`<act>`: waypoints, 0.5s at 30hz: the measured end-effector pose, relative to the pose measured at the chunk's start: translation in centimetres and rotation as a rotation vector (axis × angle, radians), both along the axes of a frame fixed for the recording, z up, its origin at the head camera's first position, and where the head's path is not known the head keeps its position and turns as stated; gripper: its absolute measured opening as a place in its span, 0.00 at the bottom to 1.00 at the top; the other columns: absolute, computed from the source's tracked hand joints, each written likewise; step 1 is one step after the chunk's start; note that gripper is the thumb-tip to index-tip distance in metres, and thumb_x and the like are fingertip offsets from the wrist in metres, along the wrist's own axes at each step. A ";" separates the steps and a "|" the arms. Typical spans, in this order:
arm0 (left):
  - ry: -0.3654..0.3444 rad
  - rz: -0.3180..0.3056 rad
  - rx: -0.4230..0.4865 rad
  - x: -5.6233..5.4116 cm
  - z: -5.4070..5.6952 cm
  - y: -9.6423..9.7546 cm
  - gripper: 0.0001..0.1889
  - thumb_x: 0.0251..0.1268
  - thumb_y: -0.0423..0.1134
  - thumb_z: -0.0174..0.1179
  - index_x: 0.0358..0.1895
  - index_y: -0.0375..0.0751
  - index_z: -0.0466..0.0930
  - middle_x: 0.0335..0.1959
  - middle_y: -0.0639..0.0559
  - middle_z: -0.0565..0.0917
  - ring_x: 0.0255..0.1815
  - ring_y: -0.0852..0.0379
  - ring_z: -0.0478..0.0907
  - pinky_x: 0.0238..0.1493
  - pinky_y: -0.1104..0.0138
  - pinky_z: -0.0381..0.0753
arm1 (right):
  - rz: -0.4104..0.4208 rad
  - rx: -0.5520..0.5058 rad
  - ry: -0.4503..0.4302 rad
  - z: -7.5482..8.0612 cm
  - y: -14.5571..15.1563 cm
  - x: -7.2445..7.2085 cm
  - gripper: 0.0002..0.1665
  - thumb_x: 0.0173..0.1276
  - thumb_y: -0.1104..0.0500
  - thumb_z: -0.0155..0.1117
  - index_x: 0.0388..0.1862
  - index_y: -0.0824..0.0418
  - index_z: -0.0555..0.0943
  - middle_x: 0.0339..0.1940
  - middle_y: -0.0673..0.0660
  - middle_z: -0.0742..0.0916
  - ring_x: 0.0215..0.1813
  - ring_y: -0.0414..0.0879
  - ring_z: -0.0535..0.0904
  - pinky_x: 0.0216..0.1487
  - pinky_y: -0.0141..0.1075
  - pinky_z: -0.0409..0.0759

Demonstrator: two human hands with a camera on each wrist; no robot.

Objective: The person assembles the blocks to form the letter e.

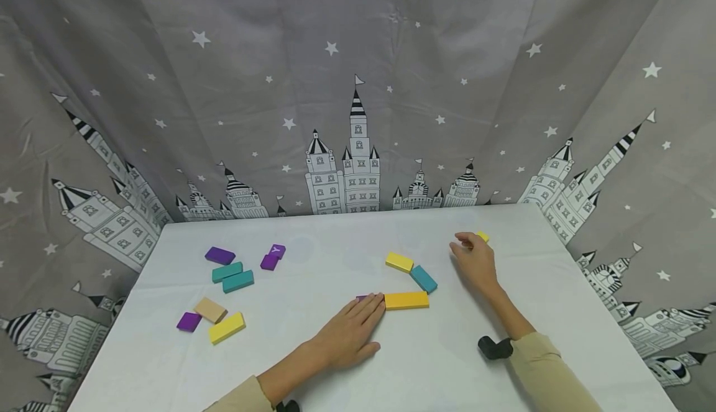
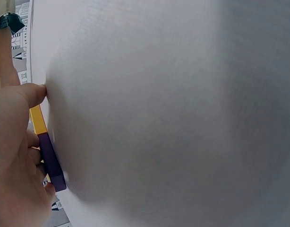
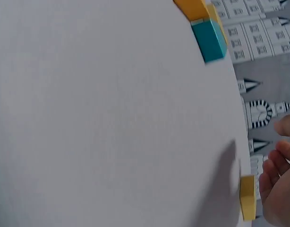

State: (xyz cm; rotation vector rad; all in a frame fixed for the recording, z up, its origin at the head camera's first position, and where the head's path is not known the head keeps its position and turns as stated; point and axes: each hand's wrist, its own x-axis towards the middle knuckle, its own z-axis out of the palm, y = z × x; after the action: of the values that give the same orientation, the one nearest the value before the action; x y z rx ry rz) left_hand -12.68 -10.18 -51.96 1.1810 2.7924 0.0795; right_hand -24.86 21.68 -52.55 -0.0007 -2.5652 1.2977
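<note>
My left hand [image 1: 353, 332] lies palm down with straight fingers over a purple block [image 2: 51, 163], mostly covered in the head view. That block meets the end of a long orange-yellow block [image 1: 406, 301]. A teal block [image 1: 424, 279] sits at an angle behind the long one, its far end near a yellow block [image 1: 399, 261]. Farther right, my right hand [image 1: 477, 264] hovers over the table with loosely bent fingers and nothing in them. Just beyond it is another yellow block [image 3: 248, 198], partly hidden by the hand in the head view.
On the left of the white table [image 1: 313, 244] lie two teal blocks [image 1: 238, 281], a purple block [image 1: 220, 255], a tan block [image 1: 210, 310], a yellow block [image 1: 227, 328] and a purple piece [image 1: 189, 322]. Two small purple blocks [image 1: 269, 262] touch farther back. A grey castle-print curtain [image 1: 447, 39] stands behind.
</note>
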 end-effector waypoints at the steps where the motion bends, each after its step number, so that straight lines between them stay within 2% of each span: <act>1: 0.002 0.000 0.000 0.0 0.0 0.0 0.39 0.77 0.57 0.47 0.79 0.35 0.52 0.80 0.43 0.51 0.80 0.49 0.47 0.76 0.55 0.51 | -0.021 -0.006 0.015 -0.1 0.5 -0.1 0.19 0.70 0.61 0.65 0.56 0.70 0.80 0.53 0.66 0.83 0.56 0.60 0.78 0.58 0.52 0.76; 6: 0.013 -0.003 -0.007 0.0 0.0 0.0 0.39 0.77 0.57 0.47 0.79 0.35 0.52 0.80 0.43 0.51 0.80 0.48 0.47 0.76 0.55 0.51 | -0.123 -0.049 0.055 -0.5 2.4 -0.6 0.20 0.69 0.62 0.67 0.54 0.73 0.80 0.50 0.68 0.82 0.54 0.62 0.77 0.56 0.51 0.76; 15: -0.002 -0.001 -0.015 0.0 0.2 0.1 0.39 0.77 0.57 0.47 0.79 0.35 0.51 0.80 0.43 0.50 0.80 0.48 0.47 0.76 0.55 0.50 | -0.189 -0.030 -0.016 -0.7 3.5 -0.9 0.24 0.68 0.60 0.68 0.56 0.76 0.77 0.49 0.70 0.80 0.50 0.59 0.75 0.51 0.46 0.75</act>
State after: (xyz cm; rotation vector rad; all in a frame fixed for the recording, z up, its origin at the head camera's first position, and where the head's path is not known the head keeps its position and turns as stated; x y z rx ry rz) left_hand -12.72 -10.05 -51.79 1.1789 2.7850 0.0596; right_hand -25.79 25.21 -53.28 -0.2546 -2.4883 1.2691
